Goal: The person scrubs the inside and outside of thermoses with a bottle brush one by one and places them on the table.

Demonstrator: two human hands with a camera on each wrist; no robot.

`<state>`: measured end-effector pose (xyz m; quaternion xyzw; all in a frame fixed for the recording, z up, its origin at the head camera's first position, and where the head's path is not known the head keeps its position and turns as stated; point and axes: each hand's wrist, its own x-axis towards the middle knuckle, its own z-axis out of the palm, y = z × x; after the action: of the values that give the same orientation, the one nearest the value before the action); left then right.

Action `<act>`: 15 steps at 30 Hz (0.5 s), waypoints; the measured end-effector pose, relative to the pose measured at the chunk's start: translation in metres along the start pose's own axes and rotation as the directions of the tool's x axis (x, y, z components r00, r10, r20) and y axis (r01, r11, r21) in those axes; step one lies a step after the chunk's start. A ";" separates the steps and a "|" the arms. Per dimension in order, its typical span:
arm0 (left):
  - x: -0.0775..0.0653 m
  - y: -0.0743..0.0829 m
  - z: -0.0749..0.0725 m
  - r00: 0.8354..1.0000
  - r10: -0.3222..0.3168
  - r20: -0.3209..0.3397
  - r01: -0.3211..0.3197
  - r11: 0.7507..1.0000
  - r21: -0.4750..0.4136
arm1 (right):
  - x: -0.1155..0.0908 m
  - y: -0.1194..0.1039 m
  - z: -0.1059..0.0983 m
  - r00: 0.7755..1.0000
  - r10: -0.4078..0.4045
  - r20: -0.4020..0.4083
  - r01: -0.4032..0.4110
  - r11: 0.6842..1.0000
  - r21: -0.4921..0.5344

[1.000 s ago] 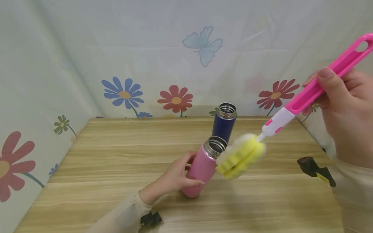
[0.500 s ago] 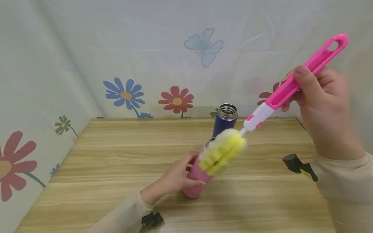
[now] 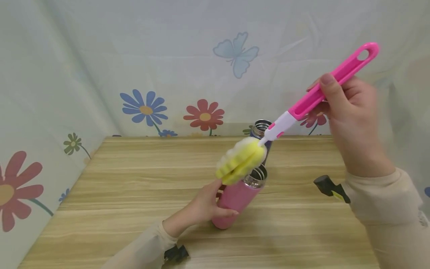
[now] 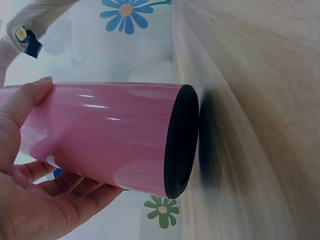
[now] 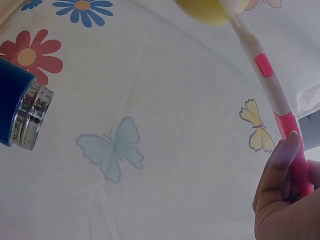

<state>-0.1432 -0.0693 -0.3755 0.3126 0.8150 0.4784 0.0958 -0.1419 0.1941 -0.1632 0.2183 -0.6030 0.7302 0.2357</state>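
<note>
My left hand (image 3: 205, 203) grips a pink bottle (image 3: 236, 198) around its body. The bottle leans right in the head view, its open steel mouth facing up; the left wrist view shows its black base tilted at the table. In my right hand (image 3: 351, 119) is a bottle brush, held by its pink handle (image 3: 336, 82). Its yellow and white sponge head (image 3: 242, 160) points down to the left and overlaps the pink bottle's shoulder and rim in the head view. A navy bottle (image 5: 15, 102), also without a lid, stands behind, partly hidden by the brush.
The wooden table (image 3: 141, 168) reaches back to a hanging cloth (image 3: 161, 48) printed with flowers and butterflies. A black wrist device (image 3: 330, 188) sits at the right cuff, and another black device (image 3: 176, 254) at the left cuff.
My right hand has moved left, carrying the brush from the right of the pink bottle to across its upper part. The pink bottle now leans further right, still in my left hand.
</note>
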 end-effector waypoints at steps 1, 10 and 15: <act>0.000 0.000 0.000 1.000 -0.008 0.001 0.008 1.000 -0.002 | 0.000 0.000 0.001 1.000 0.006 -0.008 -0.006 1.000 -0.028; 0.001 -0.001 -0.001 0.999 -0.037 0.016 0.038 0.999 -0.016 | 0.003 0.009 0.004 0.999 -0.008 -0.034 0.002 0.985 -0.172; 0.001 -0.001 -0.001 0.999 -0.033 0.016 0.033 0.999 -0.019 | 0.004 0.012 0.004 0.999 -0.028 -0.039 0.021 0.983 -0.184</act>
<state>-0.1448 -0.0705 -0.3759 0.3017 0.8146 0.4823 0.1131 -0.1522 0.1887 -0.1698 0.1877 -0.6601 0.6728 0.2764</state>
